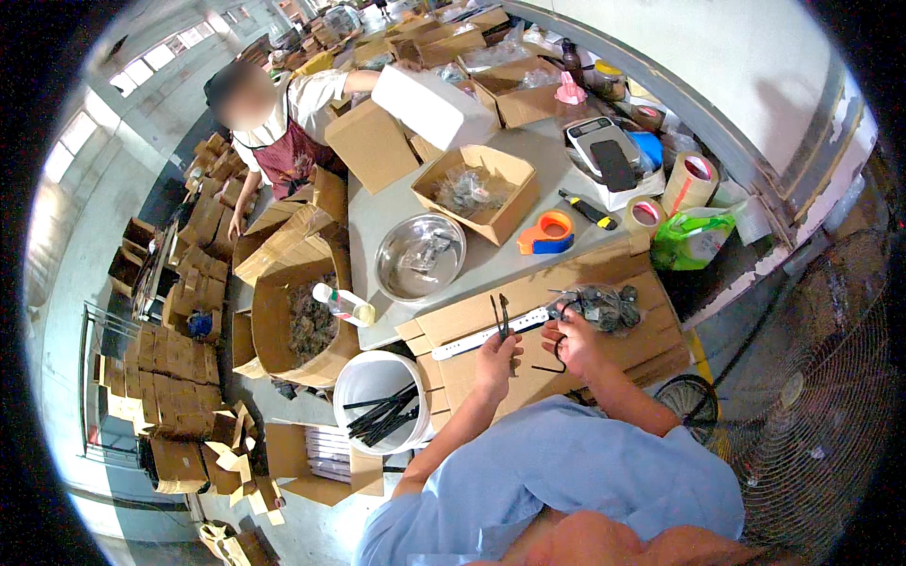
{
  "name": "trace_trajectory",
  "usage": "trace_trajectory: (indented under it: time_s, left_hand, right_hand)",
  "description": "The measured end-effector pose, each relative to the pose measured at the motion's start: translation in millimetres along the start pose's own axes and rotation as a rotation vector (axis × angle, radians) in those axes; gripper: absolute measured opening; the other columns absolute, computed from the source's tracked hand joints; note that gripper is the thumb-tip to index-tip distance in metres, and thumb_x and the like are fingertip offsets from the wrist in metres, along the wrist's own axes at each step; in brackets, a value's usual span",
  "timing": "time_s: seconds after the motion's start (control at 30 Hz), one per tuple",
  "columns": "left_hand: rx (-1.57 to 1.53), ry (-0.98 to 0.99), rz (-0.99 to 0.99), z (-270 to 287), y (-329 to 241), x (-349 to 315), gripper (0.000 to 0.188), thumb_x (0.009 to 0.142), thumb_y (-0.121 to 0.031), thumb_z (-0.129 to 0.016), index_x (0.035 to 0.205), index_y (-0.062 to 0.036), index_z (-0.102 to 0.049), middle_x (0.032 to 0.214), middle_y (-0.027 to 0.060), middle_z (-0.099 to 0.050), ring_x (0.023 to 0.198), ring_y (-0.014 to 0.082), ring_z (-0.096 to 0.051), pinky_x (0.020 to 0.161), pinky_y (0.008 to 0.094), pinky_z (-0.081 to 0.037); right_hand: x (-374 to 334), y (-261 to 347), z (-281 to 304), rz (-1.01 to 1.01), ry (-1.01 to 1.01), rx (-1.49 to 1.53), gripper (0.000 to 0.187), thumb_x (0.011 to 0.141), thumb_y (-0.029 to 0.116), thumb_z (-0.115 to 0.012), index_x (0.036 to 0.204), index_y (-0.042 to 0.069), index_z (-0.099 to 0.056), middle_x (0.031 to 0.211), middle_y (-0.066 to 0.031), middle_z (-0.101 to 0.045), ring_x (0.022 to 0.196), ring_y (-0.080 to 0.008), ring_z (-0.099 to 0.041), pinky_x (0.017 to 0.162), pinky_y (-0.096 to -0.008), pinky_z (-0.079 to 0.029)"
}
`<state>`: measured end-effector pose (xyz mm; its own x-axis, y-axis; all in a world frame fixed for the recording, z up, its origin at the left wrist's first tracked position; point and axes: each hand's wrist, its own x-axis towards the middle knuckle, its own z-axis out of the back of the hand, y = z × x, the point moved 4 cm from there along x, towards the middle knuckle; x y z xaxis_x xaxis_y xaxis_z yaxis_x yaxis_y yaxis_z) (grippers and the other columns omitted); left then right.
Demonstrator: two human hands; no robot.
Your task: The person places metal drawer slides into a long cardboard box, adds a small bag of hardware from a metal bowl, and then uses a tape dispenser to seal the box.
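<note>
Across a sheet of creased brown cardboard (651,332) lies a narrow, flat white strip (462,345), pierced with small holes and set slantwise. At its right end rests a clear, crinkled plastic bag (618,309) of dark, lumpy pieces. Beyond, on the smooth grey table (370,212), stand a round, shiny metal bowl (388,262), an open cardboard box (525,196) with a clear bag inside, and an orange-and-blue tape dispenser (547,247). Left of the sheet, a round white plastic bucket (364,377) holds straight, slim black strips (385,420).

The left forearm rises from the lower edge; the left hand (498,362) is nearly closed, its fingers pinching slim black prongs (504,319) that point up and away, over the strip. The right forearm slants in from the lower right, and the right hand (572,341), just beside the bag, has its fingers curled in around a thin, bent black piece (559,354). How firmly it grips, I cannot tell.
</note>
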<state>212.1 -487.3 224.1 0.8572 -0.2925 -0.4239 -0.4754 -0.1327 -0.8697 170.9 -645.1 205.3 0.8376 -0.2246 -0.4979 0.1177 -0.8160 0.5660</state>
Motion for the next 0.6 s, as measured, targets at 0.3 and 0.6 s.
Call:
trace_trajectory:
  time_s: [0.3,0.6]
  left_hand:
    - [0.878,0.088,-0.590,-22,-13,-15,0.027,0.075,-0.001,-0.057,0.101,-0.0020,-0.064,0.082,0.0150,-0.061,0.079,0.0267,-0.062,0.069,0.0346,-0.049]
    - [0.631,0.122,-0.386,-15,3,-3,0.027,0.069,-0.002,-0.060,0.096,0.0002,-0.064,0.078,0.0123,-0.065,0.080,0.0213,-0.064,0.072,0.0319,-0.051]
  right_hand:
    - [11,-44,-7,-0.187,0.196,0.108,0.010,0.086,0.015,-0.055,0.095,0.011,-0.055,0.085,-0.0020,-0.059,0.076,-0.0183,-0.056,0.066,-0.0352,-0.045]
    - [15,-48,-1,-0.203,0.133,0.290,0.006,0.087,0.011,-0.054,0.093,0.010,-0.052,0.081,-0.0046,-0.058,0.077,-0.0209,-0.059,0.069,-0.0361,-0.049]
